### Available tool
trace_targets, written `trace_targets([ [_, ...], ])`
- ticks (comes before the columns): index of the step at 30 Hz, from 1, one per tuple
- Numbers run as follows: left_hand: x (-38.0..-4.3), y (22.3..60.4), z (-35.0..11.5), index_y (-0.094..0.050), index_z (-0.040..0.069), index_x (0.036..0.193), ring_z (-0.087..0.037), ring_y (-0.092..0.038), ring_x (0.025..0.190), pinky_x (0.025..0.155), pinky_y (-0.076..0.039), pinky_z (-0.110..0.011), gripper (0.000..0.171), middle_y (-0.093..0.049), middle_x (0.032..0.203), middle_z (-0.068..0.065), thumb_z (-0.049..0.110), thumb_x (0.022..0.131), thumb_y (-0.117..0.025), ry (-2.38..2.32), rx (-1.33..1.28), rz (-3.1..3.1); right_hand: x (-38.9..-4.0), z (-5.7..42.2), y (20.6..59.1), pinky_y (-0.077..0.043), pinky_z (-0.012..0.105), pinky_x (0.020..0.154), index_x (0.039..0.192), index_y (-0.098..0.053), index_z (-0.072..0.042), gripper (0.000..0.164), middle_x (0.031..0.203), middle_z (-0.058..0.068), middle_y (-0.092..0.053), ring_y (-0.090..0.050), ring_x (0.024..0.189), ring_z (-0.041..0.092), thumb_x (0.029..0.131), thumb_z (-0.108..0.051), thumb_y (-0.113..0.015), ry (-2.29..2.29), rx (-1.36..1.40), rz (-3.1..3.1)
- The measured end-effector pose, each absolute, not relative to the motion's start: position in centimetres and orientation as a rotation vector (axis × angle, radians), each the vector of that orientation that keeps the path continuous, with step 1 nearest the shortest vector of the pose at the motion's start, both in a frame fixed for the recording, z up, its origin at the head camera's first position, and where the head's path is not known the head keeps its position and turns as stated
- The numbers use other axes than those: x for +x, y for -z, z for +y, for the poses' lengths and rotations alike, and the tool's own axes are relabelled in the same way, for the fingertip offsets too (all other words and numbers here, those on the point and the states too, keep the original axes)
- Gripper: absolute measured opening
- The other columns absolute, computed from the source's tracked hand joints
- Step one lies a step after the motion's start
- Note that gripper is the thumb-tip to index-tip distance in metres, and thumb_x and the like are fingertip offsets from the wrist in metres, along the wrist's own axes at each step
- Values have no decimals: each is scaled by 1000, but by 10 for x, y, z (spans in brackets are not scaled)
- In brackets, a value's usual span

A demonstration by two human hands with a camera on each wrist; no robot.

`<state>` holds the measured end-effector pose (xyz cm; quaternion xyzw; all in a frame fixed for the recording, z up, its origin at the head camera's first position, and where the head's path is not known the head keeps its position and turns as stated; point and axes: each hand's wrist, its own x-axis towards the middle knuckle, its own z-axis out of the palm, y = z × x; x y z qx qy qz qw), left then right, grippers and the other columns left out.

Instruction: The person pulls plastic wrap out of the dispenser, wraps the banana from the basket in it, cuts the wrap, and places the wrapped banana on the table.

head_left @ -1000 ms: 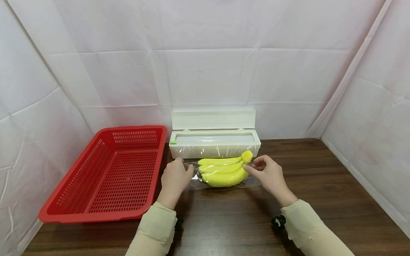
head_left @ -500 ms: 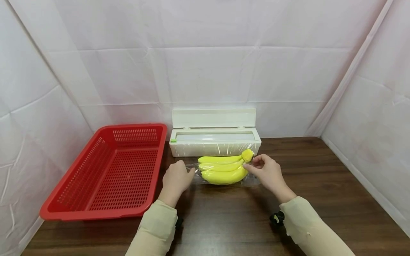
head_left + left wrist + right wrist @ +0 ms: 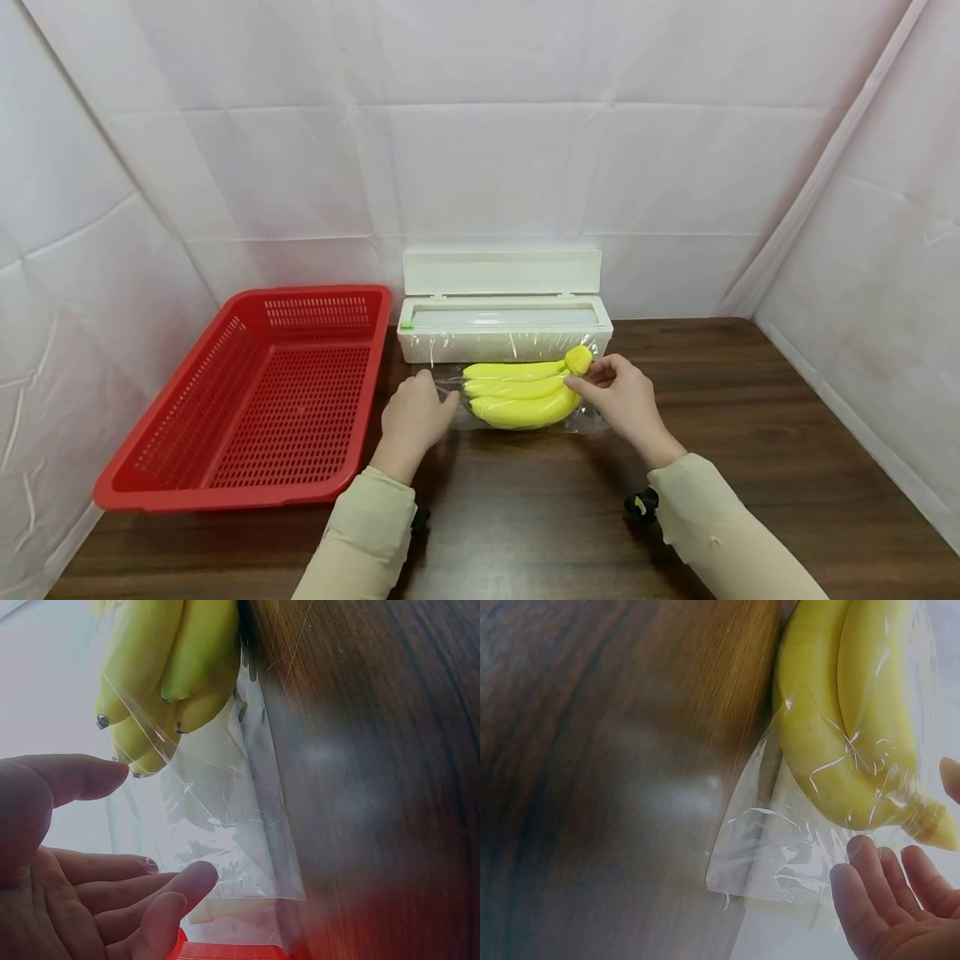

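Bananas [image 3: 525,408] in a yellow bunch lie on the brown tabletop [image 3: 525,525] in the head view, between the two hands, with clear film [image 3: 588,422] showing around them. The left hand [image 3: 415,418] is at the bananas' free ends, its thumb pointing toward them; the right hand [image 3: 628,407] is at the stem end, thumb and fingertips around the join of the bunch. Just behind the fruit stands a white box [image 3: 502,344], its lid [image 3: 502,273] raised, shiny film across its front. A red basket [image 3: 217,500] is to the left.

In the left wrist view, the thumb stands well apart from the fingers [image 3: 196,879], which are bent only lightly and grip nothing. The fingertips lie over the film in this view; whether they touch it is hard to say. The fruit looks smooth and greenish yellow, with dark tips, a film edge running slantwise across it.

In the right wrist view, the fingers are spread and relaxed, close to the bananas, the thumb apart on the other side of the stem. Wrinkled, glinting film covers the fruit and extends beyond it onto the table.
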<state>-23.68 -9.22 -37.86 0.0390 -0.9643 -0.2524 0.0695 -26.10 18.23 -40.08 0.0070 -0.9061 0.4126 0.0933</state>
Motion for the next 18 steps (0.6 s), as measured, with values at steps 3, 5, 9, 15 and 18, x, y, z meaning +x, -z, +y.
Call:
trace_targets([
  [3,-236,377,-91,-60,-3,106,-34,-65,84,63,-51,-46,43,-66,95,-19,34,85,-61,755,106,-2899,-262,181,400,-51,30,74,104,-58,-4,48,99,12,-64,-61,89,23,80,-43,-72,-1234,13,-2682],
  [5,-236,376,-91,-59,-4,109,-34,-65,86,65,-52,-47,44,-66,98,-19,34,86,-62,753,96,-2894,-263,181,399,-52,32,75,105,-57,-3,47,99,13,-64,-61,90,24,80,-41,-72,-1230,16,-2680],
  [9,-234,375,-90,-58,-4,114,-35,-65,88,67,-52,-48,47,-65,100,-19,34,86,-63,732,86,-2876,-264,179,399,-52,33,76,105,-57,-2,45,99,14,-64,-61,90,24,81,-38,-73,-1225,18,-2669],
  [15,-230,378,-86,-59,0,117,-34,-65,89,67,-52,-48,47,-65,102,-17,34,85,-64,657,25,-2837,-265,178,399,-51,32,75,105,-57,-2,43,98,15,-64,-61,88,24,80,-33,-74,-1223,17,-2662],
  [18,-227,377,-82,-59,2,119,-35,-63,92,69,-52,-49,47,-64,105,-18,34,85,-64,624,-22,-2823,-266,178,400,-52,31,74,105,-57,-2,43,99,14,-63,-61,88,23,80,-31,-75,-1228,17,-2662],
])
